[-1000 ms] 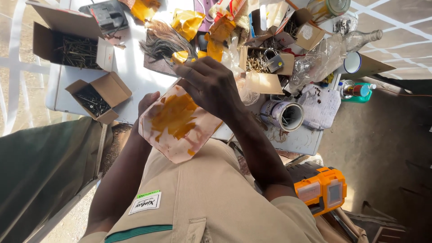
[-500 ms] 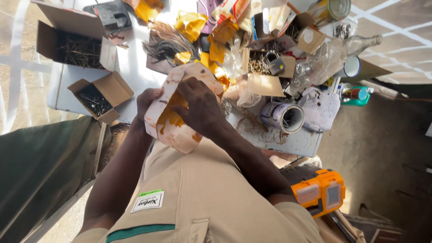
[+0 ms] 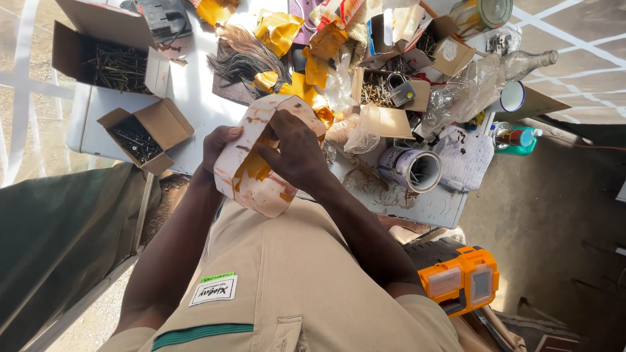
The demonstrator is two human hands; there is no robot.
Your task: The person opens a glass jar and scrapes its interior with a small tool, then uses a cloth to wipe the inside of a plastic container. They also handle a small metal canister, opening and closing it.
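Note:
My left hand and my right hand both hold a white curved sheet piece smeared with orange-yellow glue, close over my lap at the white table's near edge. The left hand grips its left edge from behind. Over its top, the right hand's fingers press into the glued inner face. The piece is bent into a rounded, loop-like shape.
Two open cardboard boxes of nails sit on the table's left. Yellow scraps, a tin can on its side, a glass bottle and plastic bags crowd the right. An orange case lies by my right side.
The piece was lying open with its glued face up under my right hand. It is now bent into a curve and turned on edge, with both hands shifted slightly left.

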